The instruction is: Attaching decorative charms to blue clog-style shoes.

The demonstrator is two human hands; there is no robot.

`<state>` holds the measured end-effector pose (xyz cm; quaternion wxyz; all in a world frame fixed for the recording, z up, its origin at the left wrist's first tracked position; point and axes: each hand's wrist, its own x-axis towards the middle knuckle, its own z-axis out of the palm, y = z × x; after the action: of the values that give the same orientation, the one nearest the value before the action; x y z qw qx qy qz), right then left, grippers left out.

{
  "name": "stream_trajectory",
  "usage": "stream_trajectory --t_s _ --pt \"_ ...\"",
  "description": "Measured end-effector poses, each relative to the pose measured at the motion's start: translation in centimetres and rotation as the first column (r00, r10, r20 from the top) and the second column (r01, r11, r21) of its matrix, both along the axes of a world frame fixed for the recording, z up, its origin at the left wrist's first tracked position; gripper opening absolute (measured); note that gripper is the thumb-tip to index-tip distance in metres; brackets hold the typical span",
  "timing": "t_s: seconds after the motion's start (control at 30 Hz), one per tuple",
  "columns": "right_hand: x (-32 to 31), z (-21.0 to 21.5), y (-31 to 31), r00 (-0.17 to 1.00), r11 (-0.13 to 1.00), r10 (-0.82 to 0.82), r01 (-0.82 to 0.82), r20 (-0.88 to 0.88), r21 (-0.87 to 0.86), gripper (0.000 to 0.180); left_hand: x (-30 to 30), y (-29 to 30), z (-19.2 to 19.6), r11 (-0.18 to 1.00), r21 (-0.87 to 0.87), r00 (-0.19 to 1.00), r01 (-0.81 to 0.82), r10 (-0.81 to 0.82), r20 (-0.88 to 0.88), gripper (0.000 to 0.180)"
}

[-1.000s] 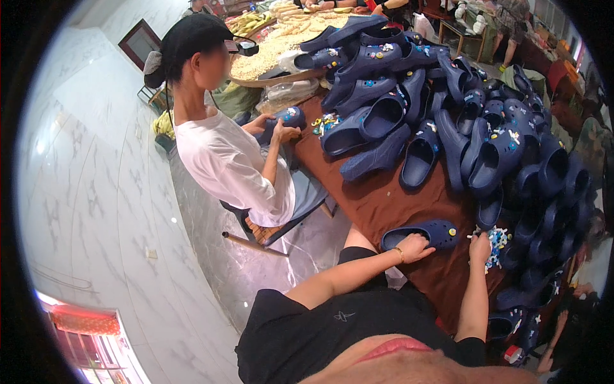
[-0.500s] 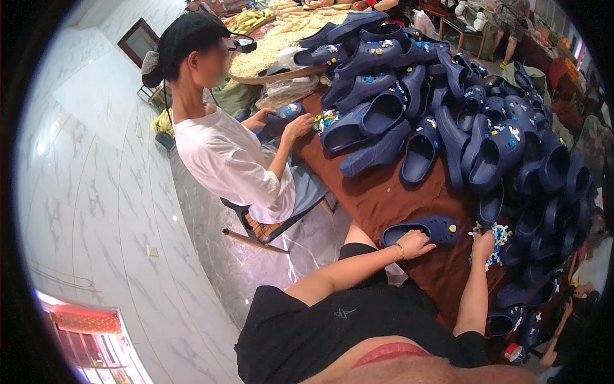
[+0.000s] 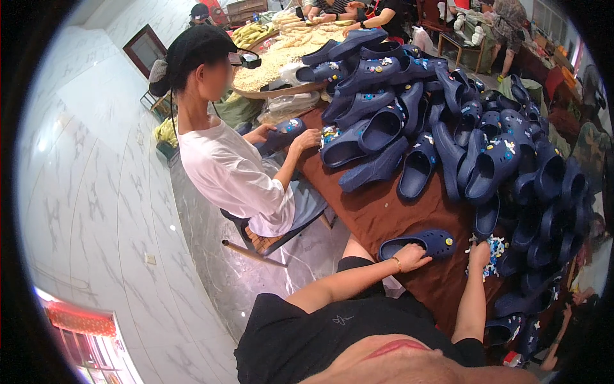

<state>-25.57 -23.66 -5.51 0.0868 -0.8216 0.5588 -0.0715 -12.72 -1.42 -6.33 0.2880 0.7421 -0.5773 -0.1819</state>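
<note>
A heap of navy clogs (image 3: 448, 121) crowds the brown worktop (image 3: 384, 214); a seated person in white (image 3: 233, 176) works opposite. The left hand (image 3: 412, 258) rests its grip on a single blue clog (image 3: 419, 244), fingers loosely closed over its edge. The right hand (image 3: 480, 254) touches small colourful charms (image 3: 491, 251); whether it pinches one I cannot tell.

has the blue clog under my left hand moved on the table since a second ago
No. The blue clog lies in the same spot on the brown table, under the left hand.
</note>
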Motion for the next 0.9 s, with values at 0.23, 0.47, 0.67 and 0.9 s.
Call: stream_trajectory --t_s 0.23,0.47,0.67,0.9 --pt "-2.5 -1.3 -0.3 0.998 0.993 0.032 -0.026 0.047 -0.118 0.028 -0.4 -0.5 -2.0 0.994 -0.105 1.0 -0.028 0.026 -0.016 0.041" --pt "-1.7 -0.4 -0.3 0.742 0.968 0.021 -0.183 0.67 0.172 0.022 1.5 -1.1 -0.9 0.994 -0.097 0.998 -0.053 0.056 0.027 0.042" --pt "3.4 3.5 5.1 0.709 0.863 0.299 -0.486 0.638 0.136 0.02 1.0 -0.9 -1.3 0.989 -0.144 0.999 -0.023 0.027 0.024 0.044" --pt "8.3 2.4 6.1 0.793 0.529 0.249 -0.592 0.556 0.608 0.016 0.0 -0.5 -0.9 0.989 -0.005 0.988 -0.149 0.149 -0.041 0.045"
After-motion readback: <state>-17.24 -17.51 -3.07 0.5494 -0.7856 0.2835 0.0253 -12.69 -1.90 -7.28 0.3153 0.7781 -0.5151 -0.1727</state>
